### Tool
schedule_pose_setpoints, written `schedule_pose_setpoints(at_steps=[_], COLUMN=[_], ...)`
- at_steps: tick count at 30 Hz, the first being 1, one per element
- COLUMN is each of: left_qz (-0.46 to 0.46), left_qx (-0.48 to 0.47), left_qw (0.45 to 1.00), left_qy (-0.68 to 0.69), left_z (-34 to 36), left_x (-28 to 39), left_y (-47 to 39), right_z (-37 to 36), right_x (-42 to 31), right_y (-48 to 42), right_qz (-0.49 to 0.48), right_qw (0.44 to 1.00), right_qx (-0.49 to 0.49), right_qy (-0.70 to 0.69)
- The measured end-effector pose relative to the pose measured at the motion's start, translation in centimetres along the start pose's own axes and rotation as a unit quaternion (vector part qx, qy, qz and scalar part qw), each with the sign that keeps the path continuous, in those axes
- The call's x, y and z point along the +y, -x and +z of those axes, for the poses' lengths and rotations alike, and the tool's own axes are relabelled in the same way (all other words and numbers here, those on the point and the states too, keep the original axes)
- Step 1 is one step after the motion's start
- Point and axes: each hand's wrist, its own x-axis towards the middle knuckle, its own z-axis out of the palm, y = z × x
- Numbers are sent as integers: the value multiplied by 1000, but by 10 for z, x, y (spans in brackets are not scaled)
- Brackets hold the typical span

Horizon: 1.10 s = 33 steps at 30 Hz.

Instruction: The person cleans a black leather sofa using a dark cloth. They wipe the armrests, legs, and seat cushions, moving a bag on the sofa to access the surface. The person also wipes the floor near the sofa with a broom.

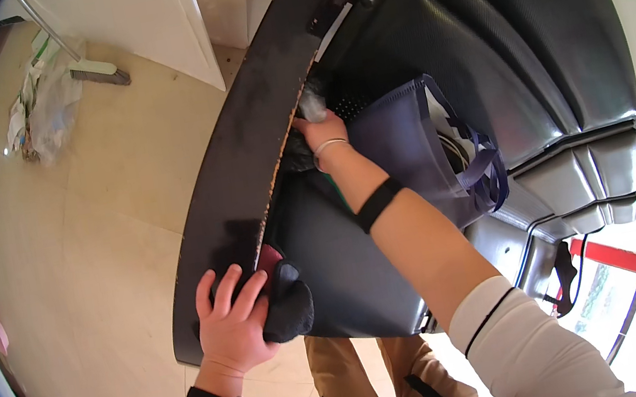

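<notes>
My left hand (236, 329) lies on the near end of a dark wooden armrest (243, 129) with its fingers spread. A dark grey cloth (288, 304) is caught beneath its thumb side and hangs over the armrest's inner edge. A red piece (268, 258) shows beside the cloth. My right hand (324, 131) reaches down between the armrest and a purple tote bag (391, 148). Its fingers are curled at a crumpled dark plastic bag (297, 154), and the fingertips are partly hidden. A shiny grey crumpled part (312, 105) sticks out just beyond the knuckles.
The black padded seat (338, 245) and tall backrest (492, 30) lie to the right. The tote holds a coiled cable-like thing (454, 152). On the tiled floor (109, 233) are a broom (98, 72) and a heap of plastic litter (48, 111). The armrest's inner edge is chipped.
</notes>
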Motion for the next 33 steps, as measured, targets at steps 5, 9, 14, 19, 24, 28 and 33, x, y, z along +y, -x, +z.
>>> schedule_pose_setpoints(at_steps=[5,9,14,19,24,28,33], left_qz=[12,-9,-1,-8,-5,-1,-4], left_qx=[18,10,27,15,10,20,14], left_qw=[1000,1000,1000,1000,1000,1000,1000], left_qy=[2,3,1,3,-5,-5,-7], left_z=[1,-1,2,-1,-2,2,-2], left_x=[-3,-4,-4,-2,-2,-4,0], left_y=[2,8,6,6,7,7,4], right_z=[41,45,27,-14,-13,9,10], right_x=[-2,-9,-36,-44,-23,-12,-32], right_y=[-57,-56,-28,37,50,18,12], right_qz=[177,152,217,41,-331,-291,-171], right_qw=[970,983,972,984,899,879,893], right_qx=[128,99,72,80,37,11,-55], right_qy=[-103,-16,49,157,283,377,412])
